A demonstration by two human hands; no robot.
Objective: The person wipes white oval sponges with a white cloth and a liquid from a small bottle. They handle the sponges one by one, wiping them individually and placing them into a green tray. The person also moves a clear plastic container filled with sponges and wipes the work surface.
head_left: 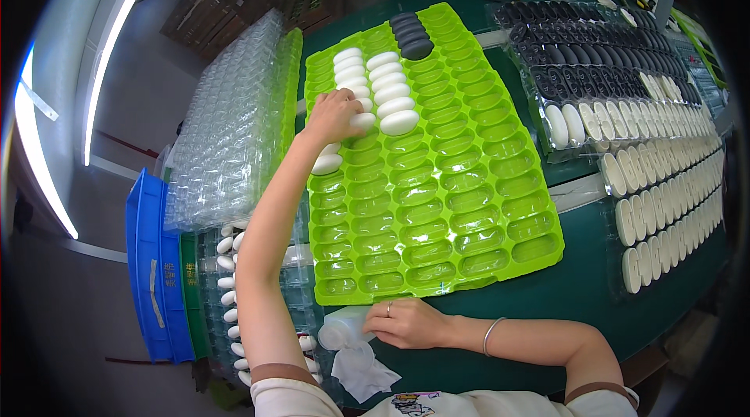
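My left hand [336, 115] reaches over the bright green tray [391, 284], which has rows of oval pockets. Its fingers are closed around a smooth white oval piece [362, 122]. More white oval pieces [393, 90] fill pockets in the upper part, and two lie below my left wrist. Several dark grey oval pieces [415, 48] sit at the tray's far end. By the near edge, my right hand [406, 323] has curled fingers against a translucent bottle [337, 334] and appears to grip it. A crumpled white tissue [363, 372] lies beside the bottle.
Clear plastic trays [226, 112] are stacked on the left, above blue bins [152, 276]. White pieces fill a clear tray [226, 280] under my left forearm. On the right, clear trays carry black shells [547, 54] and cream shells [656, 210] on the green table [578, 261].
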